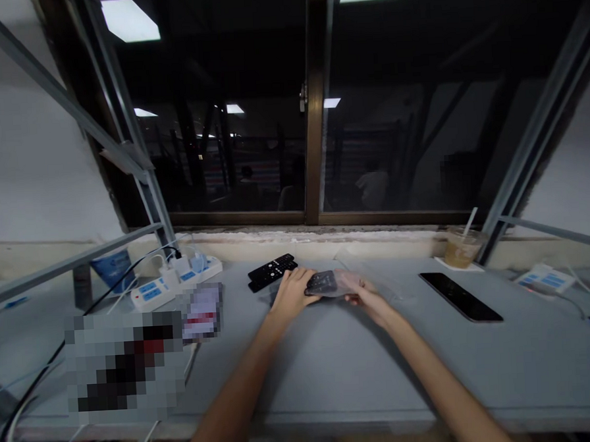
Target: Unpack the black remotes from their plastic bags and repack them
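Note:
A dark remote control is held just above the grey table, its front end inside or under a clear plastic bag. My left hand is closed around the remote's left end. On the other side, my right hand has its fingers bent together on the bag's right part; blur softens the fingertips. Two black remote controls lie side by side behind my left hand, partly covered by it. More clear plastic spreads on the table to the right of my right hand.
A white power strip with plugs and cables stands at the left, near a pixelated phone. To the right are a black phone, a drink cup with a straw and another power strip. Metal frame posts rise at both sides.

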